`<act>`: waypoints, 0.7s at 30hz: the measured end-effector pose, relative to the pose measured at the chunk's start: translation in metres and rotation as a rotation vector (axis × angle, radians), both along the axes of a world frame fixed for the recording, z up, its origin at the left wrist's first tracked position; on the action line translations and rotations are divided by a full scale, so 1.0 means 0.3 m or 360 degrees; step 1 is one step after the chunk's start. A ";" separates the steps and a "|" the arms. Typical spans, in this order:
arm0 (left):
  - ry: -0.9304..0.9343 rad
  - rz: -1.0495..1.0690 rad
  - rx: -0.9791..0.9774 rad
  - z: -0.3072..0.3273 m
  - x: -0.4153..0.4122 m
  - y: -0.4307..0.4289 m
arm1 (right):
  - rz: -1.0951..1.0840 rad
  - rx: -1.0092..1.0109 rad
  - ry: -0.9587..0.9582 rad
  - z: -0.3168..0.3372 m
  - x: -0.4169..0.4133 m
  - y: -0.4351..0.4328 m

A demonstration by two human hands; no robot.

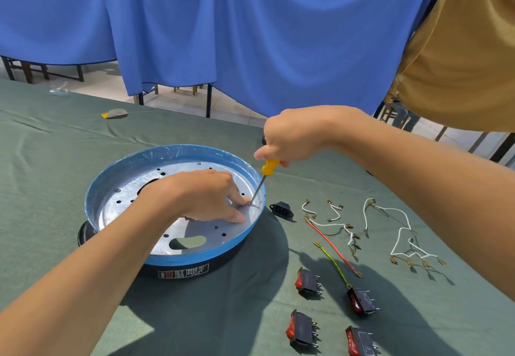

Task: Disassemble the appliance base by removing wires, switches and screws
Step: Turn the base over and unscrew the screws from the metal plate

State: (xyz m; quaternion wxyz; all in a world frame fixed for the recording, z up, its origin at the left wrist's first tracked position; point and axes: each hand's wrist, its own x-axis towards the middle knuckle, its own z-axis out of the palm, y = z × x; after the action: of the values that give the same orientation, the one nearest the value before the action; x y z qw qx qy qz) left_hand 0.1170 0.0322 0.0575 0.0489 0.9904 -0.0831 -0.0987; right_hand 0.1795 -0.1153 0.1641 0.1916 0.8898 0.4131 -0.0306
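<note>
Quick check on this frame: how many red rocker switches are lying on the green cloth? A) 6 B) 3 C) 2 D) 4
D: four black-bodied red rocker switches lie on the green cloth, to the right of the blue-rimmed round metal appliance base, where the right hand grips the yellow-handled screwdriver.

Bright sunlight, hard shadows, wide-angle distortion
</note>
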 end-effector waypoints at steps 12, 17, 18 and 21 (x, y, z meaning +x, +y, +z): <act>0.0008 0.0007 -0.0019 0.003 -0.006 -0.001 | 0.0263 0.0201 0.0205 0.040 -0.016 0.006; 0.0022 0.0011 0.0008 0.003 -0.005 -0.003 | 0.0067 0.0231 0.0156 -0.003 -0.008 0.010; 0.0017 0.0013 0.0009 0.003 -0.005 -0.002 | 0.0005 0.0254 0.0126 -0.006 -0.007 0.015; 0.0015 0.0015 0.0028 0.001 -0.003 -0.001 | -0.0055 0.0196 0.0012 -0.011 -0.005 0.025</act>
State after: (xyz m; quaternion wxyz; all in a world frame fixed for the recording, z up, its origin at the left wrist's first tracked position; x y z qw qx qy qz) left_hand 0.1160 0.0320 0.0577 0.0411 0.9907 -0.0775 -0.1039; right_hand 0.1781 -0.1077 0.1607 0.1344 0.9068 0.3995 -0.0118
